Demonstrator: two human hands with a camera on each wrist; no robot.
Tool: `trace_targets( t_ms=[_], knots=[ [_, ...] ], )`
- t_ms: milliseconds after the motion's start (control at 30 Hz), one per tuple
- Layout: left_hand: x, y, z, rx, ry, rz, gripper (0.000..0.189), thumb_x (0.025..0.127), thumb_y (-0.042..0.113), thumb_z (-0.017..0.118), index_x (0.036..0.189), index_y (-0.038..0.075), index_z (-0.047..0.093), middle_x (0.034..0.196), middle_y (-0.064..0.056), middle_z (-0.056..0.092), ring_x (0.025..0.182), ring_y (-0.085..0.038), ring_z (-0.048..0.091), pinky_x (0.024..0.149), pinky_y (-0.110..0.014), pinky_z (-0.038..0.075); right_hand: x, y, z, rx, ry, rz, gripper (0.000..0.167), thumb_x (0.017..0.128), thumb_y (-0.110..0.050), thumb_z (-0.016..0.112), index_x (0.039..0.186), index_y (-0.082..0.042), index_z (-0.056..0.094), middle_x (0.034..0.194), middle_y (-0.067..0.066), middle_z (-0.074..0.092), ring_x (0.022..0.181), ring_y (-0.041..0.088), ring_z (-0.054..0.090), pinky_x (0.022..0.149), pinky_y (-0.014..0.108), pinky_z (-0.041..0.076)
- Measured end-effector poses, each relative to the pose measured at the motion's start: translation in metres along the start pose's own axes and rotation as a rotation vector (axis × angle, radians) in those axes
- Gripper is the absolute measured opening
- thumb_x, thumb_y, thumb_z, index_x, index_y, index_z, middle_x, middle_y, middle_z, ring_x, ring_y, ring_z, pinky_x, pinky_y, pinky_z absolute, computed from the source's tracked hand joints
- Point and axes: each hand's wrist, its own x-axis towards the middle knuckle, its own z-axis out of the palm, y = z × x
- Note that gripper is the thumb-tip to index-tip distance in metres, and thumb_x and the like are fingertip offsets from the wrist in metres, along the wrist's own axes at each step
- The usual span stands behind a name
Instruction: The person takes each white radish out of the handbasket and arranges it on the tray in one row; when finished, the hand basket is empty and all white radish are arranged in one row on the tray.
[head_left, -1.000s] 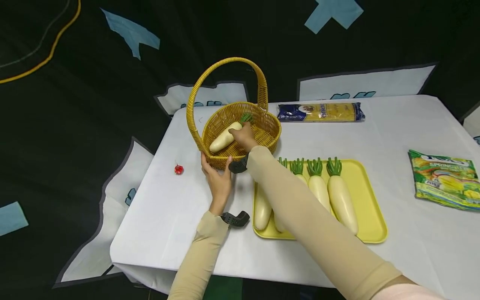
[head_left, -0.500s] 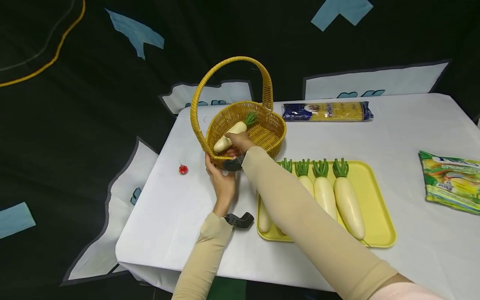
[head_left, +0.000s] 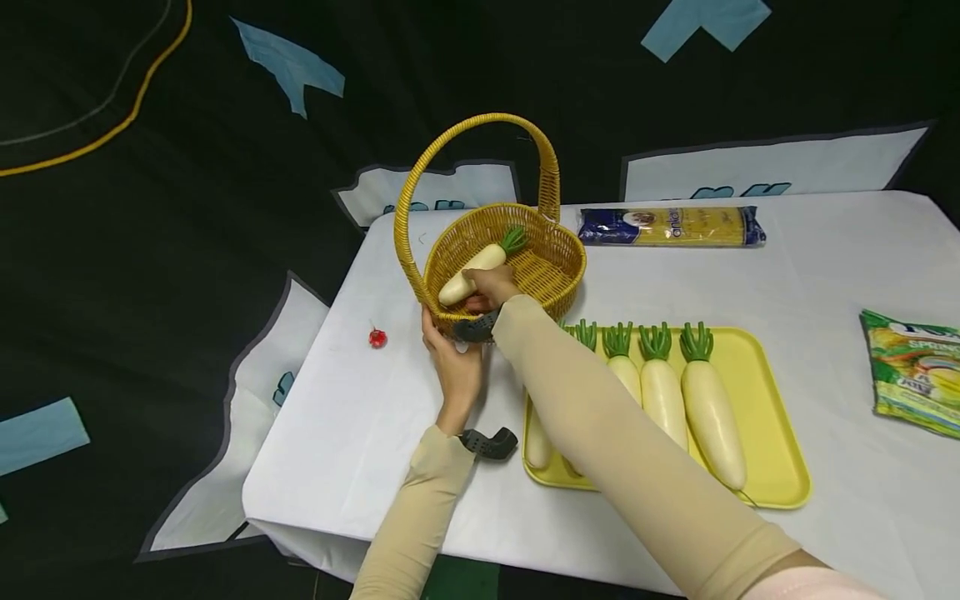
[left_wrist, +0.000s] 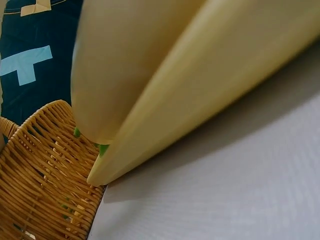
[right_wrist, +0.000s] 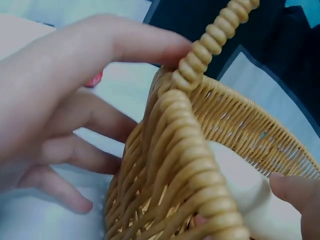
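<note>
A white radish (head_left: 468,273) with green leaves lies slantwise inside the yellow wicker basket (head_left: 555,267). My right hand (head_left: 491,287) reaches over the near rim and holds it around the middle. In the right wrist view, its thumb (right_wrist: 290,190) lies on the radish, while the other fingers are mostly hidden behind the weave. From outside, my left hand (head_left: 453,362) steadies the basket's near left side. Its fingers touch the wall, one against the handle's base; they look loosely bent.
Several more white radishes (head_left: 712,417) lie on a yellow tray (head_left: 765,450), partly covered by the right sleeve. Behind it is a pasta packet (head_left: 675,227). A green packet (head_left: 915,367) lies at right, a small red object (head_left: 377,337) at left.
My right hand has slid from near the leaves toward the radish's middle, leaving the leaves uncovered. The left hand still touches the basket. The head view has shifted, moving everything rightward in frame.
</note>
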Motion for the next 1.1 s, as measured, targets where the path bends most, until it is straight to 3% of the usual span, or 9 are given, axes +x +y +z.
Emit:
trace_targets(
  t_ms=[100, 200, 300, 500, 667, 900, 1100],
  knots=[
    [-0.001, 0.001, 0.001, -0.002, 0.01, 0.009, 0.087, 0.078, 0.009, 0.063, 0.145, 0.011, 0.007, 0.144, -0.018, 0.021, 0.133, -0.027, 0.026, 0.108, -0.041, 0.025, -0.035, -0.012, -0.002, -0.036, 0.047, -0.011, 0.091, 0.077, -0.031, 0.071, 0.138, -0.008, 0.007, 0.085, 0.026, 0.061, 0.058, 0.032, 0.065, 0.054, 0.038, 0.054],
    [-0.002, 0.002, 0.003, 0.007, 0.008, 0.018, 0.088, 0.078, 0.01, 0.064, 0.145, 0.012, 0.008, 0.144, -0.018, 0.023, 0.132, -0.026, 0.027, 0.108, -0.041, 0.026, -0.076, -0.026, -0.006, -0.085, 0.103, -0.012, 0.082, 0.081, -0.028, 0.067, 0.138, -0.008, 0.011, 0.101, 0.025, 0.059, 0.063, 0.03, 0.067, 0.064, 0.038, 0.055],
    [-0.002, 0.003, 0.005, 0.013, 0.003, 0.024, 0.088, 0.078, 0.011, 0.064, 0.145, 0.013, 0.008, 0.144, -0.017, 0.022, 0.133, -0.025, 0.026, 0.108, -0.041, 0.026, -0.091, -0.032, -0.011, -0.115, 0.111, -0.025, 0.081, 0.083, -0.028, 0.065, 0.138, -0.008, 0.01, 0.113, 0.025, 0.052, 0.061, 0.027, 0.067, 0.069, 0.037, 0.055],
    [-0.002, 0.004, 0.004, 0.017, 0.003, 0.0, 0.089, 0.078, 0.014, 0.065, 0.145, 0.015, 0.007, 0.144, -0.017, 0.022, 0.132, -0.026, 0.027, 0.108, -0.039, 0.026, -0.098, -0.033, -0.015, -0.145, 0.091, -0.06, 0.078, 0.083, -0.022, 0.064, 0.141, -0.014, 0.013, 0.127, 0.022, 0.041, 0.058, 0.023, 0.063, 0.069, 0.035, 0.055],
    [-0.001, 0.003, 0.0, 0.027, 0.0, -0.035, 0.088, 0.08, 0.027, 0.065, 0.146, 0.02, 0.006, 0.145, -0.015, 0.022, 0.133, -0.024, 0.027, 0.109, -0.038, 0.026, -0.098, -0.032, -0.014, -0.11, 0.078, -0.064, 0.07, 0.084, -0.018, 0.06, 0.14, -0.017, 0.019, 0.122, 0.022, 0.047, 0.061, 0.026, 0.063, 0.062, 0.035, 0.055],
    [0.0, 0.0, -0.002, 0.018, -0.015, -0.026, 0.085, 0.082, 0.023, 0.063, 0.145, 0.016, 0.006, 0.144, -0.018, 0.021, 0.133, -0.027, 0.027, 0.108, -0.041, 0.026, -0.103, -0.034, -0.025, -0.02, -0.024, -0.032, 0.067, 0.086, -0.019, 0.058, 0.141, -0.017, 0.02, 0.122, 0.023, 0.05, 0.094, 0.038, 0.063, 0.073, 0.039, 0.054],
    [0.003, 0.0, -0.001, 0.009, -0.027, -0.014, 0.086, 0.084, 0.04, 0.06, 0.145, 0.015, 0.005, 0.144, -0.018, 0.02, 0.134, -0.027, 0.025, 0.11, -0.042, 0.023, -0.101, -0.041, -0.042, 0.014, -0.097, 0.015, 0.054, 0.087, -0.019, 0.057, 0.136, -0.016, 0.033, 0.123, 0.019, 0.053, 0.1, 0.032, 0.062, 0.071, 0.034, 0.054]
  ],
)
